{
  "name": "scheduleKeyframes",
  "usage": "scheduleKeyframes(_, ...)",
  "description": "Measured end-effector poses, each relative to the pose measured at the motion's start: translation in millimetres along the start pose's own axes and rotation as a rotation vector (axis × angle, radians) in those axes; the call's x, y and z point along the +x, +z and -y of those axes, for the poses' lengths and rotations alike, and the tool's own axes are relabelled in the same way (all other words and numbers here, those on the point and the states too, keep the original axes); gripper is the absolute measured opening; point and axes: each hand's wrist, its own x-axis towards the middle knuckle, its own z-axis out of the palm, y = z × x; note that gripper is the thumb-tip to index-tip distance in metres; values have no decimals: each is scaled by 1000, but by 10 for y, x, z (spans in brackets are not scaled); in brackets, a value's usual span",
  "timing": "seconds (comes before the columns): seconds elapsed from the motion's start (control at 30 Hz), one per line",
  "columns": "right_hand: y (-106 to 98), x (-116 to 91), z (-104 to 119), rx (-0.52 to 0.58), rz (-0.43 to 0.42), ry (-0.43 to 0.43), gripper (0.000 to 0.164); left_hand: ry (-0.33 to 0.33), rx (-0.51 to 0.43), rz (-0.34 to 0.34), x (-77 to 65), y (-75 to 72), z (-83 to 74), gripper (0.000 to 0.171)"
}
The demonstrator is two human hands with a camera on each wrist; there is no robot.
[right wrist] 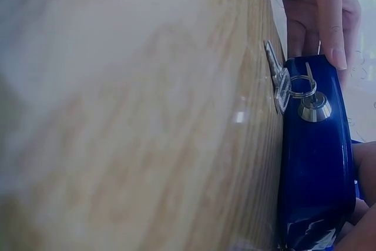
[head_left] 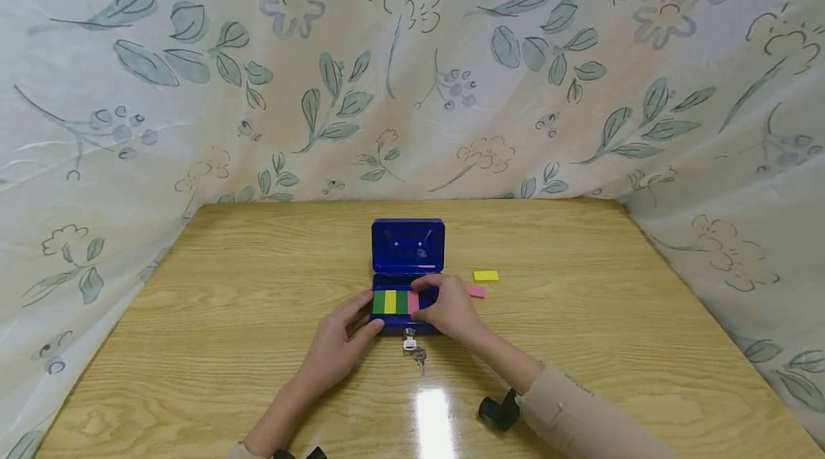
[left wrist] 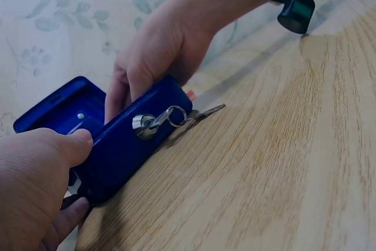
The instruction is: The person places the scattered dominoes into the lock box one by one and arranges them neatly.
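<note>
A small blue cash box (head_left: 408,248) stands on the table with its lid raised. Green and yellow flat blocks (head_left: 390,301) lie side by side inside, at the left. At the right end of that row is a pink block (head_left: 413,303), which my right hand (head_left: 454,310) pinches by its two ends between thumb and fingers. My left hand (head_left: 336,344) holds the box's left side, its thumb (left wrist: 79,145) on the front corner. In the right wrist view, the front wall (right wrist: 317,168) hides the blocks.
A key sits in the front lock (left wrist: 144,126), and a second key (head_left: 420,359) hangs from its ring onto the table. To the right of the box lie a yellow block (head_left: 486,276) and a pink one (head_left: 476,291). A floral curtain (head_left: 412,115) surrounds the wooden table (head_left: 271,266).
</note>
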Motion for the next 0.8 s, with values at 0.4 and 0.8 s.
scheduleKeyframes(0.4,8,-2,-10,-7,-10,18,43,-34,-26,3,12,-6,-33,49)
scheduleKeyframes(0.8,11,-2,5,-4,-19,8,43,-34,-19,6,16,-17,-34,49)
